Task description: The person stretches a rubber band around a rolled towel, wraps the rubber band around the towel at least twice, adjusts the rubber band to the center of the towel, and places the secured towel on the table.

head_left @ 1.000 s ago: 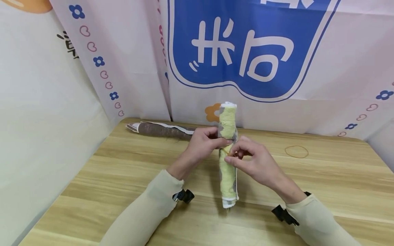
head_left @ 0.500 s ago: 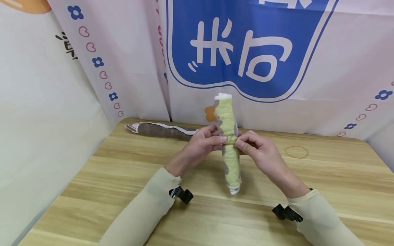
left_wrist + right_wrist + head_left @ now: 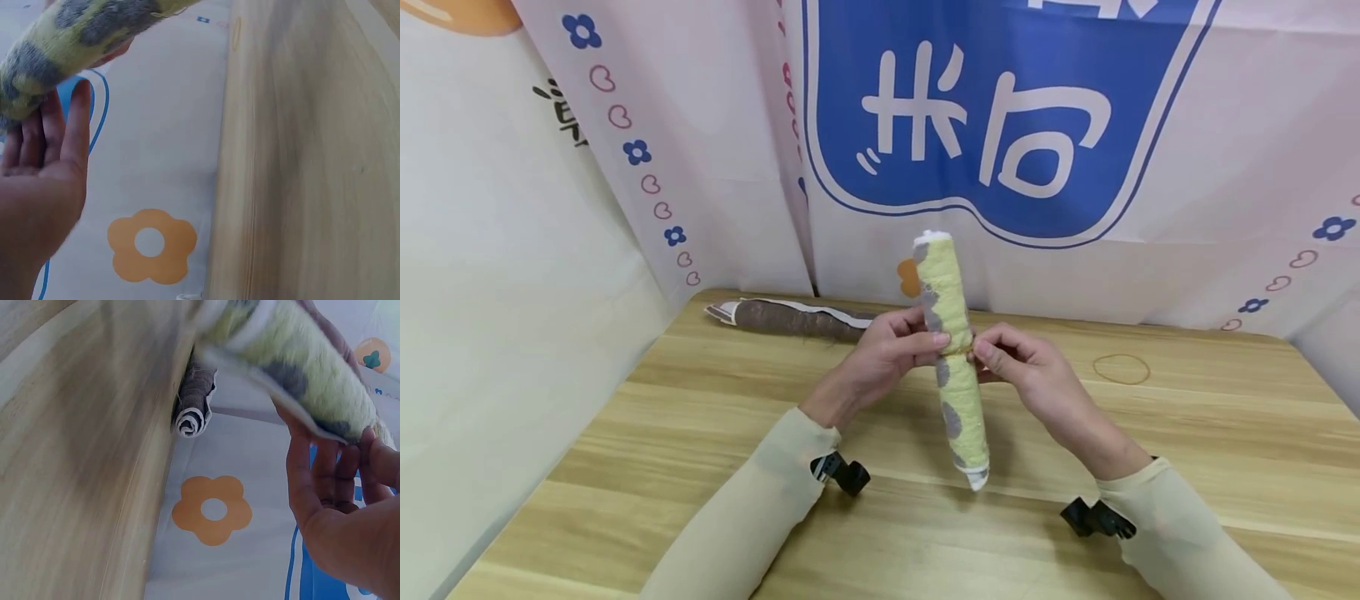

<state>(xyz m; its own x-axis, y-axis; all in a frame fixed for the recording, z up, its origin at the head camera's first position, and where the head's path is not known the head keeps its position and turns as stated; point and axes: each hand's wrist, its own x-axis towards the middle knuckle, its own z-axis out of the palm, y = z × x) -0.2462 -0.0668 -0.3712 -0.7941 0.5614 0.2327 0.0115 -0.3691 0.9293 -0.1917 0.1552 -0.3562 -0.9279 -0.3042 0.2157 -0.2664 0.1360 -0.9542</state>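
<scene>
Holding a rolled yellow towel (image 3: pixel 951 354) above the wooden table (image 3: pixel 700 433), the person in the head view has both hands at its middle. The left hand (image 3: pixel 891 354) pinches the roll from the left, thumb and fingers curled round it, and the right hand (image 3: pixel 1026 375) pinches it from the right, just where a rubber band (image 3: pixel 958 352) circles the towel. The roll stands tilted, its far end up toward the blue banner (image 3: pixel 970 117) and its near end hanging just above the tabletop. Behind the towel, at the table's back edge, lies a rolled brown towel (image 3: pixel 790 318); to the right of the yellow roll, well apart, lies a loose rubber band (image 3: pixel 1122 368).

In the left wrist view, the left hand (image 3: pixel 37 181) shows its palm with the fingers (image 3: pixel 75 125) reaching up against the yellow towel (image 3: pixel 69 37); how tightly they close is hidden.

In the right wrist view, the right hand (image 3: pixel 340 506) has its fingers (image 3: pixel 325 462) curled up under the yellow towel (image 3: pixel 306 369), with the brown roll (image 3: pixel 195 400) beyond it on the table (image 3: pixel 75 456).

I judge the banding nearly finished: one roll lies ready, the band sits on this one, and what remains is settling it and laying the roll down.
</scene>
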